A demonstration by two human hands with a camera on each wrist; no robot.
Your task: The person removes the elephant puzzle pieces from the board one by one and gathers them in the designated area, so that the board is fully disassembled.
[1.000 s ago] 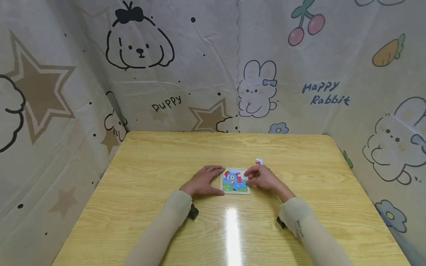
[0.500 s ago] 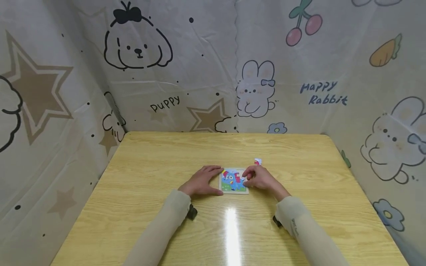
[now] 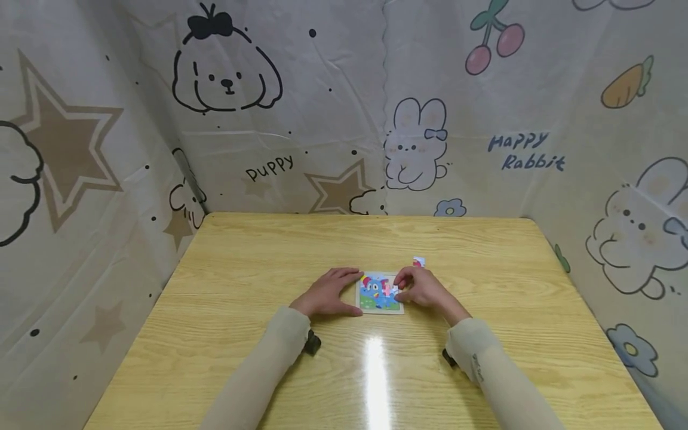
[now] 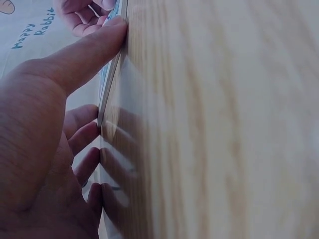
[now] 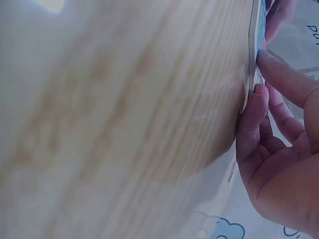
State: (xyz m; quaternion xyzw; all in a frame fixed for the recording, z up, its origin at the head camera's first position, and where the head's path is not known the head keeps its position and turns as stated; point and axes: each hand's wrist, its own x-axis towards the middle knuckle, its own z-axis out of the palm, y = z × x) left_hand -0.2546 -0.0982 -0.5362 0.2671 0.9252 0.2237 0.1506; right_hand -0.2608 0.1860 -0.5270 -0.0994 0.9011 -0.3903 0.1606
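A small picture puzzle (image 3: 376, 301) with a blue elephant on green lies on the table in a pale frame. My left hand (image 3: 328, 294) rests at its left side, thumb by the near corner and fingers by the far corner, quite straight. In the left wrist view the thumb (image 4: 94, 52) touches the frame's edge. My right hand (image 3: 424, 288) is over the puzzle's right side, fingers bent, pinching a puzzle piece (image 3: 396, 289) mostly hidden by the fingertips. The right wrist view shows thumb (image 5: 254, 107) and a finger at the frame's edge.
One loose puzzle piece (image 3: 418, 261), white and red, lies on the table just beyond my right hand. The wooden table (image 3: 258, 251) reaches back to a printed curtain (image 3: 333, 119). A bright light reflection crosses the table in front of the puzzle.
My right hand shifts slightly at the puzzle's right side, and the red patch beside its fingertips looks paler pink. The left hand keeps its place. The head view sways a little sideways.
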